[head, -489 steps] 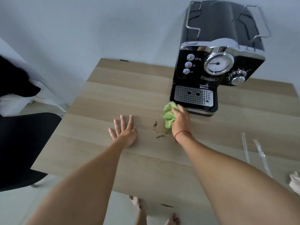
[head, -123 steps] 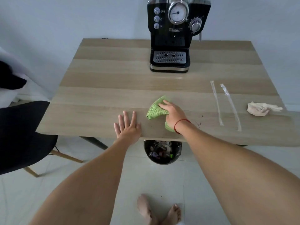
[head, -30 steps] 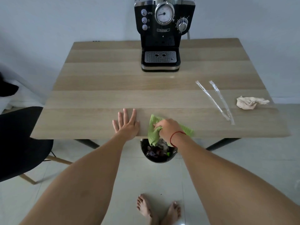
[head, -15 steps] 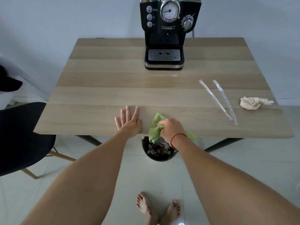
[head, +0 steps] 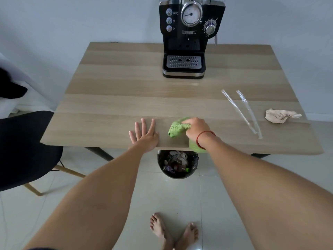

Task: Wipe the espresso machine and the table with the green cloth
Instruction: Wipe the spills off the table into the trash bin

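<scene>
My right hand grips the bunched green cloth on the wooden table, a little in from the near edge. Part of the cloth hangs past that edge under my wrist. Just to the left, my left hand lies flat on the tabletop with its fingers spread, holding nothing. The black espresso machine stands upright at the far middle of the table, with its drip tray facing me.
Two clear plastic wrappers and a crumpled beige tissue lie on the right side of the table. A full black waste bin stands on the floor below the near edge. A black chair is at the left.
My right hand has drawn the cloth back from over the table's edge and the bin onto the tabletop. My left hand has stayed flat in place.
</scene>
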